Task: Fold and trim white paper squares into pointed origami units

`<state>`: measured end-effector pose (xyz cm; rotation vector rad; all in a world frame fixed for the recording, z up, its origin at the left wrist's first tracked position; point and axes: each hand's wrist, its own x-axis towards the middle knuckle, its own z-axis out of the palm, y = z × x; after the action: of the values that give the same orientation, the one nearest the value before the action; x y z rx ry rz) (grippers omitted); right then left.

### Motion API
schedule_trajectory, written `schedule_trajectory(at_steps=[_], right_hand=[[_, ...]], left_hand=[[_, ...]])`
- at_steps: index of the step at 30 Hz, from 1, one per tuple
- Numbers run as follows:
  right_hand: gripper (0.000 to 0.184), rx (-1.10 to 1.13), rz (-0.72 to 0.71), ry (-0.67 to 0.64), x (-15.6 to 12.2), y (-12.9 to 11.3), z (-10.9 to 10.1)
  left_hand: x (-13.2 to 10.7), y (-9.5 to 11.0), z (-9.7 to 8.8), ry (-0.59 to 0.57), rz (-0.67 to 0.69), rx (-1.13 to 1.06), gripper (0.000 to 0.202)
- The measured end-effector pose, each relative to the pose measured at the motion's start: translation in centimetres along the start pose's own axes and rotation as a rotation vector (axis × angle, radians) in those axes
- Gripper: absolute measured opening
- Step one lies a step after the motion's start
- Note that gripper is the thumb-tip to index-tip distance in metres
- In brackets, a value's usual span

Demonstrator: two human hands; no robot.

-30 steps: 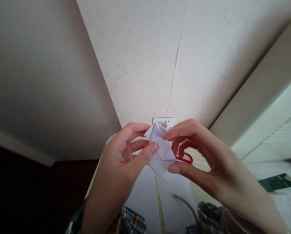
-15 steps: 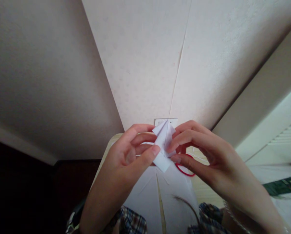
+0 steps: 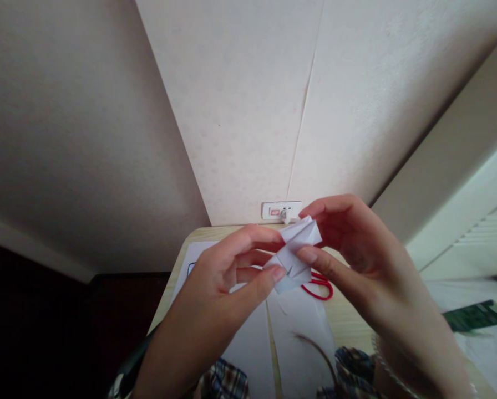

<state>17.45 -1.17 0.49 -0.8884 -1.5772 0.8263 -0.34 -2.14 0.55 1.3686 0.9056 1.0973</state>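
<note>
Paper [image 3: 290, 257], folded, peaked end toward upper right, long axis diagonal.

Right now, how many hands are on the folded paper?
2: the left hand is on the left side of the folded paper, the right hand on its right.

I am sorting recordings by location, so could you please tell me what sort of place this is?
Probably a room in a home: a pale table, a faintly patterned wall with a socket plate, and white fabric.
</note>
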Motion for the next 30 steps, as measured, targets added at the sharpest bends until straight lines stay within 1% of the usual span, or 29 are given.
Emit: schedule_trajectory(at_steps=[2,4,6,8,11,15,19,20,22,24,25,27,30], right_hand=[[0.010,-0.025,-0.016,-0.002,0.0,-0.1,-0.1],[0.012,-0.010,-0.032,0.028,0.1,-0.2,-0.2],[0.012,0.029,-0.055,0.073,0.1,-0.2,-0.4],[0.014,0.058,-0.087,0.081,0.0,-0.2,-0.6],[0.015,0.114,-0.152,0.019,0.0,-0.2,-0.8],[0.017,0.165,-0.215,-0.080,-0.1,-0.1,-1.2],[0.017,0.119,-0.249,-0.140,-0.1,-0.1,-1.3],[0.018,0.094,-0.255,-0.154,0.0,-0.2,-1.3],[0.021,0.034,-0.274,-0.176,0.0,-0.2,-1.3],[0.024,-0.024,-0.292,-0.185,0.0,-0.3,-1.3],[0.025,-0.051,-0.295,-0.185,0.0,-0.4,-1.3],[0.026,-0.093,-0.294,-0.173,0.0,-0.5,-1.2],[0.026,-0.149,-0.305,-0.156,0.0,-0.6,-1.1]], left_hand=[[-0.1,0.0,0.0,-0.033,-0.001,0.009,0.017],[0.0,0.0,0.0,-0.048,0.009,0.030,0.023],[0.0,0.1,-0.1,-0.033,0.009,0.079,0.029],[0.1,0.2,-0.2,-0.013,-0.004,0.141,0.032],[0.0,0.2,-0.4,0.018,-0.012,0.191,0.031],[-0.4,0.4,-0.4,0.031,0.011,0.098,0.033],[-0.8,1.2,-0.2,0.094,-0.054,-0.005,0.020],[-0.9,1.3,-0.3,0.082,-0.072,-0.037,0.018],[-1.0,1.4,-0.4,-0.004,-0.098,-0.117,0.016],[-0.9,1.3,-0.6,-0.102,-0.092,-0.190,0.020],[-0.9,1.2,-0.7,-0.130,-0.079,-0.206,0.024],[-0.7,1.0,-0.8,-0.139,-0.072,-0.184,0.030],[-0.4,0.9,-0.6,-0.108,-0.090,-0.116,0.037]])
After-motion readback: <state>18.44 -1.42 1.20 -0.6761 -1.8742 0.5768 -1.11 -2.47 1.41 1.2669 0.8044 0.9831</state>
